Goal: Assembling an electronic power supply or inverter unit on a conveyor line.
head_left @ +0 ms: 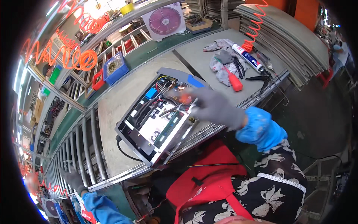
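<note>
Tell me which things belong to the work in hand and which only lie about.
In hand: open metal chassis with wiring, touched by the gloved right hand.

Lying about: red-handled screwdriver, sealant tube, pliers, grey rags, blue parts bin, fan. Left hand hangs off the bench.

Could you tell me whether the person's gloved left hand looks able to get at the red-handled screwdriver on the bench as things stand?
Probably not: the grey-gloved left hand hangs low past the bench's near-left edge, while the red-handled screwdriver lies far right, beyond the open metal chassis.

your gloved right hand point(216, 106) is reaching into the open metal chassis point(158, 115); your left hand point(72, 179) is hanging well apart from that chassis.
</note>
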### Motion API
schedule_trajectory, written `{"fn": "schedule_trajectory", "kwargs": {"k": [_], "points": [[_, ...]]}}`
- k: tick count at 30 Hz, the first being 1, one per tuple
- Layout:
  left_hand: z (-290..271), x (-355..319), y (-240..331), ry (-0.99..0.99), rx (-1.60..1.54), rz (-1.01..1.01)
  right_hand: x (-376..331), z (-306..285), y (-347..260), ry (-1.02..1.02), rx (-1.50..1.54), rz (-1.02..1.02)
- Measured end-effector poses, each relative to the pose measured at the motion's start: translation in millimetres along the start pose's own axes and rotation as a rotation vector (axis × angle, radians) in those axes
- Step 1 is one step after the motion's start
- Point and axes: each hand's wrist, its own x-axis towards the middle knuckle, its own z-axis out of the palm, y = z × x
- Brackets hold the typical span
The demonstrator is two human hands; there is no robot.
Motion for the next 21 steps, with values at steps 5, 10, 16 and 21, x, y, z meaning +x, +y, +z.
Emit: {"fn": "schedule_trajectory", "kwargs": {"k": [5, 10, 16, 21], "points": [[48, -59, -7, -0.972, -0.576, -0.241, -44, -93, 165, 0.274, -0.211, 0.421], [6, -78, 184, -1.104, -1.254, -0.276, -50, -122, 253, 0.160, -0.835, 0.714], [26, -76, 224, -1.287, -1.158, -0.234, 22, -36, 193, 0.237, -0.391, 0.133], [27, -67, 258, -1.486, -1.317, -0.362, 42, 11, 134, 0.192, -0.203, 0.107]]}}
